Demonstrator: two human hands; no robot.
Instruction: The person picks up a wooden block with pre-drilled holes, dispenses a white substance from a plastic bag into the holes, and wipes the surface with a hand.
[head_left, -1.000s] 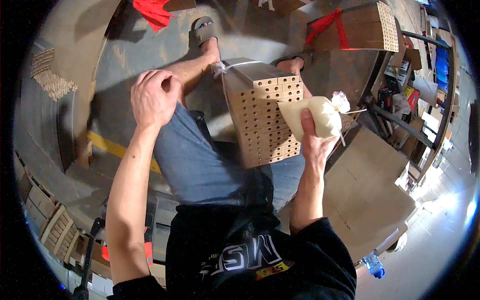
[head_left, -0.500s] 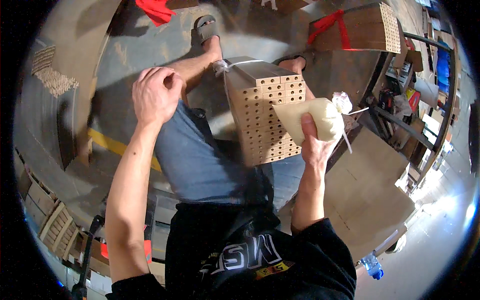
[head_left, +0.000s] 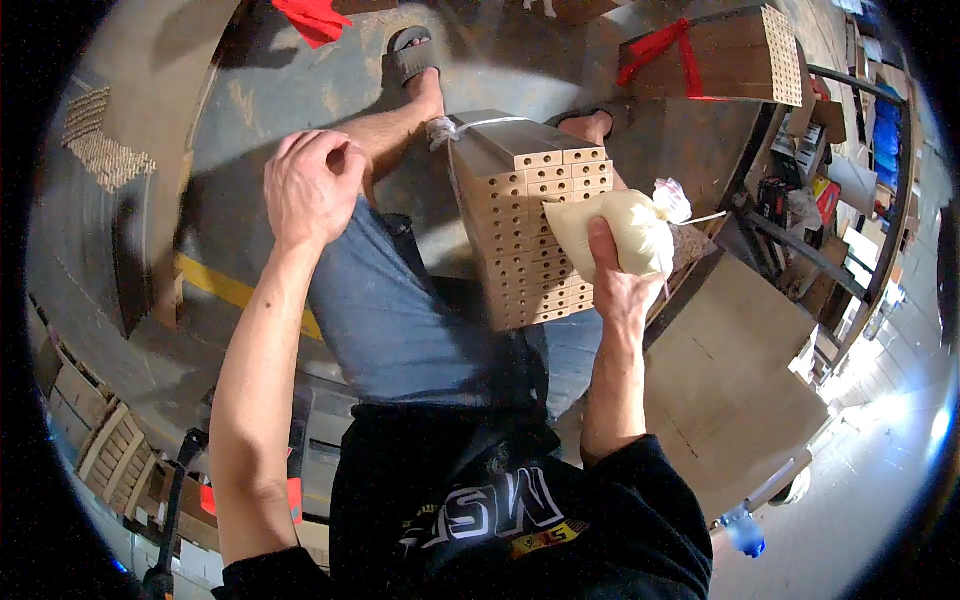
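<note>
Head camera, looking down: the right hand [head_left: 618, 290] is wrapped shut around a soft cream-coloured bag [head_left: 606, 233], thumb up its near face, pressing it against the drilled side of a bundle of wooden strips [head_left: 525, 235]. The bag's knotted white neck [head_left: 672, 198] points away from the bundle, up and to the right, so its long axis runs roughly level from the bundle's side out toward the knot. The bundle stands between the seated person's knees, its long axis running from the lap away toward the feet, with the hole-dotted ends facing right. White cord [head_left: 480, 126] already circles its far end, knotted at the corner left of the bundle, so the tying looks done there; whether the near end is bound cannot be told, and what the bag adds is, by the look of it, not finished. Left of the bundle, above the knee, the left hand [head_left: 312, 185] hovers with fingers curled loosely in, holding nothing that can be made out. Beyond the bundle's far right sits another drilled block tied with red ribbon [head_left: 668, 48].
</note>
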